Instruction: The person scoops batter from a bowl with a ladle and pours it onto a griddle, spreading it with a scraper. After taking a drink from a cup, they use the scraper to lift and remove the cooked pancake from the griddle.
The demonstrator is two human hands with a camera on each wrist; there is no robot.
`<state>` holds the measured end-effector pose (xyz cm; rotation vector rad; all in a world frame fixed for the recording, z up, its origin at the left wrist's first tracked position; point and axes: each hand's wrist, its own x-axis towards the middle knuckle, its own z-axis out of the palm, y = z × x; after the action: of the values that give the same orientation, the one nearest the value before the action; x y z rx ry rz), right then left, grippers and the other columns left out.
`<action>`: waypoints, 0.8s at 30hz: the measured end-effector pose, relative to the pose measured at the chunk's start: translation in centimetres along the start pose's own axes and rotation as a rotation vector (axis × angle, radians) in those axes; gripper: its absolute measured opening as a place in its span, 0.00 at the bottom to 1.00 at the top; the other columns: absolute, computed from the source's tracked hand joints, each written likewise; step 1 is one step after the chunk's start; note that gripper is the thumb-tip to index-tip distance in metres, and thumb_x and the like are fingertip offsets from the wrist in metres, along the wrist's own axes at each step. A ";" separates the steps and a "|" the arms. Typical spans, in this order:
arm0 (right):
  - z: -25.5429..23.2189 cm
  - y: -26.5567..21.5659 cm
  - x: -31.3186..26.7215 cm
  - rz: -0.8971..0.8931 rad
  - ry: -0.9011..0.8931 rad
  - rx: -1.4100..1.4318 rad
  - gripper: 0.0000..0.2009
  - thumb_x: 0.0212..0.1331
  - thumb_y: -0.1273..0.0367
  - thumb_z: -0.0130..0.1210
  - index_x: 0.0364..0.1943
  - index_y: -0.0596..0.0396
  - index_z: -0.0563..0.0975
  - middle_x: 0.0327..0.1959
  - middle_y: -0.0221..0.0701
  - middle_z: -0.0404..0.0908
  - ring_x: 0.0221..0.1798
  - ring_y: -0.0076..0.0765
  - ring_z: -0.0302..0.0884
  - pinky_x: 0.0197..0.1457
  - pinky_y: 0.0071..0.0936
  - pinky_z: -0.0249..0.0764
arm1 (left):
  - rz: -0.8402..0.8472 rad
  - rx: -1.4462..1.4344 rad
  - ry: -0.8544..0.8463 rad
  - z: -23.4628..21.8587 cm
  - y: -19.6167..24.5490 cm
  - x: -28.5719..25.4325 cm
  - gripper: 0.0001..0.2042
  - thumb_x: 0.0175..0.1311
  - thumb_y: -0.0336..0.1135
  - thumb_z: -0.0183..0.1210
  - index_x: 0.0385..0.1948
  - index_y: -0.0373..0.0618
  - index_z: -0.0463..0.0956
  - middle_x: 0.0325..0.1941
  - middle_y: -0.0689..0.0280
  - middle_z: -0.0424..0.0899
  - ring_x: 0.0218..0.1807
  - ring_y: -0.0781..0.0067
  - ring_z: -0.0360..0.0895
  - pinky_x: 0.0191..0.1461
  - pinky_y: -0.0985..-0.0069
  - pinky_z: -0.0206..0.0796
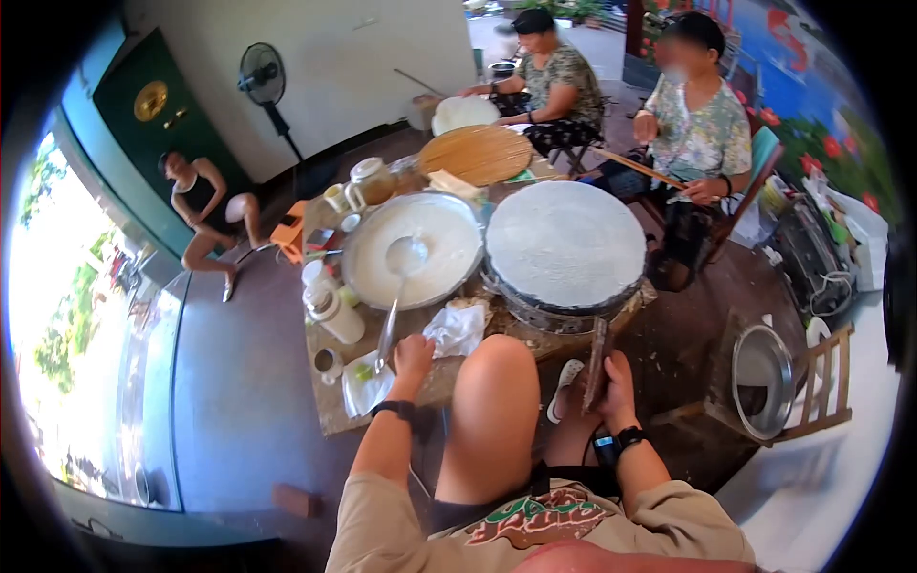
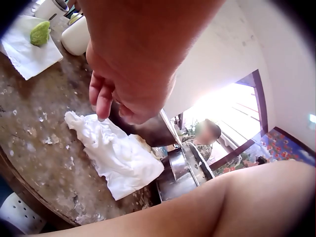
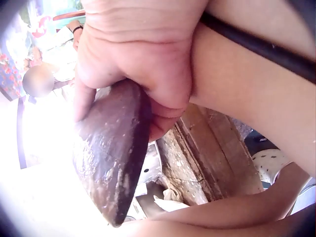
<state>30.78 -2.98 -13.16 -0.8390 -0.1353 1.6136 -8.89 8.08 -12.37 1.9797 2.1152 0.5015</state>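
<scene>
My left hand (image 1: 414,355) hovers over the table edge, fingers loosely curled and holding nothing, beside the handle of a metal ladle (image 1: 388,334). Below those fingers in the left wrist view lies a crumpled white tissue (image 2: 118,158). The ladle's bowl rests in a wide metal basin (image 1: 358,286) of white batter. My right hand (image 3: 143,54) grips a dark, flat wooden scraper (image 3: 111,153), its worn edge tapering away from the palm. In the head view the scraper stands on edge just in front of a round griddle (image 1: 549,320), whose top is covered by a white batter sheet (image 1: 565,239).
A white bottle (image 1: 334,315), a glass jar (image 1: 371,181) and cups crowd the table's left side. A round woven tray (image 1: 475,156) lies at the back. Two people sit beyond the table, one holding sticks (image 1: 640,169). A wooden chair (image 1: 821,382) with a metal basin stands at right.
</scene>
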 end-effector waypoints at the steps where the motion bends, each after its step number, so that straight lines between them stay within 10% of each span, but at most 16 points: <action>1: -0.9 0.2 0.6 0.034 -0.024 0.016 0.15 0.60 0.56 0.52 0.41 0.52 0.73 0.28 0.30 0.75 0.27 0.34 0.72 0.30 0.32 0.72 | 0.017 -0.006 0.001 0.4 -0.4 0.1 0.16 0.52 0.45 0.55 0.21 0.39 0.80 0.26 0.50 0.80 0.32 0.48 0.79 0.39 0.57 0.70; 4: -0.3 -0.1 0.1 0.036 -0.051 -0.016 0.16 0.60 0.54 0.52 0.40 0.52 0.74 0.28 0.31 0.76 0.28 0.36 0.73 0.32 0.32 0.72 | 0.208 -0.091 0.216 0.7 -0.5 -0.5 0.09 0.49 0.35 0.58 0.26 0.38 0.79 0.25 0.54 0.81 0.29 0.51 0.79 0.38 0.57 0.71; 8: -1.8 0.1 1.0 0.095 -0.116 0.031 0.17 0.59 0.54 0.52 0.39 0.53 0.76 0.29 0.34 0.79 0.31 0.38 0.75 0.36 0.34 0.73 | -0.242 -0.633 -0.164 0.4 -1.0 -0.1 0.10 0.45 0.27 0.61 0.32 0.40 0.79 0.23 0.59 0.80 0.26 0.55 0.79 0.35 0.59 0.72; 13: -2.9 0.4 1.7 0.110 -0.180 0.060 0.17 0.58 0.55 0.54 0.42 0.54 0.77 0.36 0.33 0.81 0.37 0.38 0.77 0.44 0.34 0.73 | -0.043 -0.133 -0.164 0.3 -2.3 -0.6 0.12 0.48 0.39 0.61 0.33 0.46 0.80 0.33 0.57 0.83 0.35 0.58 0.81 0.40 0.62 0.72; 18: -3.6 0.7 2.2 0.122 -0.161 0.057 0.19 0.57 0.55 0.55 0.44 0.54 0.77 0.38 0.33 0.81 0.40 0.37 0.77 0.47 0.34 0.73 | 0.253 0.155 0.254 1.2 -3.4 -2.4 0.12 0.46 0.38 0.61 0.35 0.49 0.80 0.33 0.58 0.83 0.36 0.56 0.80 0.41 0.62 0.71; 24: -2.7 0.5 1.8 0.138 -0.112 0.048 0.21 0.56 0.53 0.55 0.45 0.55 0.77 0.38 0.35 0.81 0.40 0.39 0.77 0.45 0.35 0.73 | -0.056 -0.149 -0.109 -0.7 -2.7 -1.7 0.10 0.47 0.40 0.62 0.26 0.46 0.81 0.28 0.57 0.82 0.33 0.55 0.79 0.40 0.61 0.69</action>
<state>31.95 -2.45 -16.24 -0.7341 -0.1197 1.7875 -11.53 6.16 -12.88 1.8188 2.0003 0.5126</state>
